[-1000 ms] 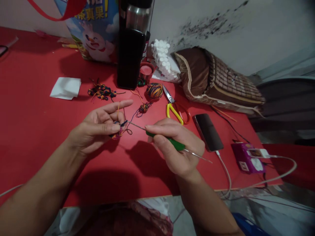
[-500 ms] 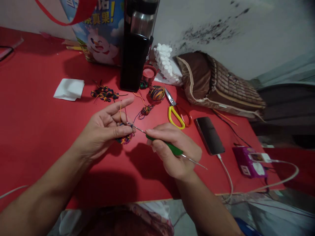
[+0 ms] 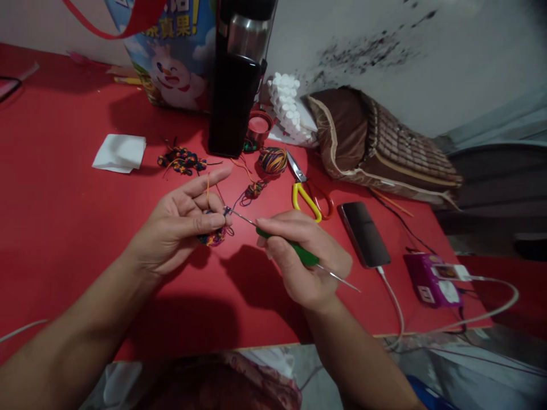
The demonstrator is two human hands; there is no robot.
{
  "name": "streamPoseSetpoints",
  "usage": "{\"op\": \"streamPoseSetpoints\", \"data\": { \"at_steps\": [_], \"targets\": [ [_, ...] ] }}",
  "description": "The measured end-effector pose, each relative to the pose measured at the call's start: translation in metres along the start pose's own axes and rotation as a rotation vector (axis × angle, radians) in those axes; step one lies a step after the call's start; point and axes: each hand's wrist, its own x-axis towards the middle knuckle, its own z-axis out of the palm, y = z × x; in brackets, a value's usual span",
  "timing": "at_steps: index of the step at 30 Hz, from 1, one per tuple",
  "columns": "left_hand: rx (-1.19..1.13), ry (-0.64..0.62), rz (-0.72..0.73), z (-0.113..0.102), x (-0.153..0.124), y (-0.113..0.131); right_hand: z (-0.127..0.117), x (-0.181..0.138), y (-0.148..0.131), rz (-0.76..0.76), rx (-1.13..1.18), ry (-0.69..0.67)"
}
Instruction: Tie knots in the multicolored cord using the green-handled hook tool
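Note:
My left hand (image 3: 179, 225) pinches a small multicoloured crochet piece (image 3: 212, 237) between thumb and fingers. Its index finger is stretched out, with orange yarn (image 3: 208, 191) running over it down to the piece. In my right hand (image 3: 305, 256) is a crochet hook (image 3: 305, 254) with a green grip, held like a pen. The hook's thin metal tip meets the piece's upper edge by the left thumb; the exact stitch is too small to make out. Beyond the hands lie a small tangle of yarn (image 3: 253, 189), a ball of multicoloured yarn (image 3: 272, 161) and a finished-looking crocheted bunch (image 3: 182, 160).
Scissors (image 3: 306, 202) with yellow and red handles lie right of the yarn ball. A phone (image 3: 364, 234) on a white cable rests near a purple box (image 3: 431, 282). At the back stand a black phone (image 3: 233, 108), a bottle (image 3: 245, 37), a printed bag (image 3: 175, 68) and a brown quilted pouch (image 3: 384, 148).
The hook has drawn slightly back to the right with my right hand. The crochet piece has shifted a little left, and the yarn from my index finger now slants more toward the hook.

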Motion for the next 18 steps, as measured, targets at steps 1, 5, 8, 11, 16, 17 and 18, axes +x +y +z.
{"op": "streamPoseSetpoints", "data": {
  "at_steps": [1, 5, 8, 11, 16, 17, 18],
  "targets": [
    [-0.007, -0.004, -0.006, -0.0001, -0.0001, 0.0008, -0.0007, 0.0006, 0.0001, -0.005, 0.004, -0.006],
    [-0.030, -0.001, -0.060, 0.0002, -0.0009, 0.0039, -0.0023, 0.0036, -0.0004, -0.027, 0.020, -0.016],
    [-0.046, 0.009, -0.112, -0.0005, -0.0010, 0.0055, -0.0036, 0.0058, -0.0006, -0.041, 0.044, -0.029],
    [-0.070, -0.004, -0.143, -0.0027, -0.0001, 0.0053, -0.0064, 0.0074, -0.0006, -0.027, 0.096, -0.039],
    [0.009, -0.015, -0.096, -0.0054, 0.0013, 0.0003, -0.0071, 0.0038, 0.0022, 0.117, 0.268, -0.063],
    [0.031, -0.024, -0.079, -0.0050, 0.0014, -0.0009, -0.0056, 0.0018, 0.0036, 0.157, 0.312, -0.066],
    [0.050, -0.032, -0.064, -0.0043, 0.0013, -0.0019, -0.0036, -0.0005, 0.0052, 0.198, 0.353, -0.069]
  ]
}}
